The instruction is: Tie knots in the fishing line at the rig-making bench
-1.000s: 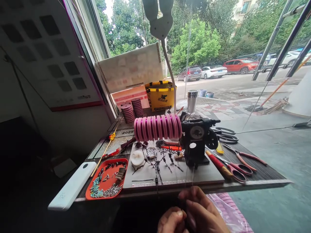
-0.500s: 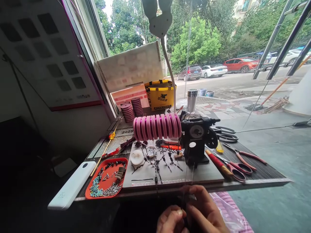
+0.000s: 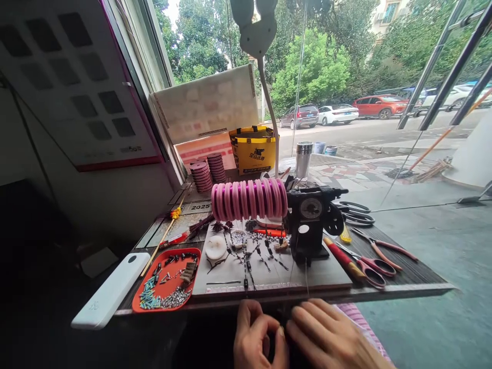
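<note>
Pinching thin clear line [image 3: 306, 279], both hands, left [image 3: 257, 338] and right [image 3: 330, 338], grips pressed together, 6 o'clock of black winding machine [image 3: 310, 225] on grey surface [image 3: 407, 279].

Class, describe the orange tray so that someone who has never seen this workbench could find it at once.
Start at the row of pink spools mid-table, then drop to the near left edge. The orange tray lies beside a white bar-shaped device; it alone holds loose small beads and tubes.

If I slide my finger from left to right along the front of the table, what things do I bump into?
White flat plastic device → orange tray of small beads → grey work mat with black rigs → red-handled tool → pink-handled scissors.
</note>
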`<state>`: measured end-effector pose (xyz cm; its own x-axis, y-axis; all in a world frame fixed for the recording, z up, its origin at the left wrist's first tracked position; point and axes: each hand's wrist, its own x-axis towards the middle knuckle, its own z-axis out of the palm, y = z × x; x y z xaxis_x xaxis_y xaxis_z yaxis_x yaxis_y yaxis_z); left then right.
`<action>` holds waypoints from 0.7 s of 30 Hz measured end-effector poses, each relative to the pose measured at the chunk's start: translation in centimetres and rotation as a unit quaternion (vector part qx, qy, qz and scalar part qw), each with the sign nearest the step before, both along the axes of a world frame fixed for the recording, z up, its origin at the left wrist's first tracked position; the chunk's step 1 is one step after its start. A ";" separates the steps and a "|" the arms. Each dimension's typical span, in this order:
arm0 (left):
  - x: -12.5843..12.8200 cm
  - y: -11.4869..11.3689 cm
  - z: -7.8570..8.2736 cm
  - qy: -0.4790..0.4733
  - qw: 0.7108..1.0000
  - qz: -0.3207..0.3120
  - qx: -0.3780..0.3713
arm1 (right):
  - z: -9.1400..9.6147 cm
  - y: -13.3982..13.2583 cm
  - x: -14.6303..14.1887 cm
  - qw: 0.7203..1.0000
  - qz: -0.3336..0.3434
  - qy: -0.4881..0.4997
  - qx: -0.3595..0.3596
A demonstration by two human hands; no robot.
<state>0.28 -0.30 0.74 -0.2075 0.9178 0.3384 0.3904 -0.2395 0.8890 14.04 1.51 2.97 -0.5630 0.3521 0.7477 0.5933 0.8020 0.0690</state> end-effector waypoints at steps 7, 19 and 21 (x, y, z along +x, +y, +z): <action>-2.2 1.4 1.4 -0.142 0.976 -0.106 -0.127 | 5.1 4.2 -1.0 0.939 0.200 -0.218 -0.172; -1.8 1.2 2.7 -0.028 0.999 0.000 -0.027 | 3.2 4.9 -2.6 0.911 0.137 0.021 -0.387; -1.3 1.0 2.4 0.074 0.992 0.049 0.091 | 3.4 5.0 -2.8 0.902 0.121 0.050 -0.410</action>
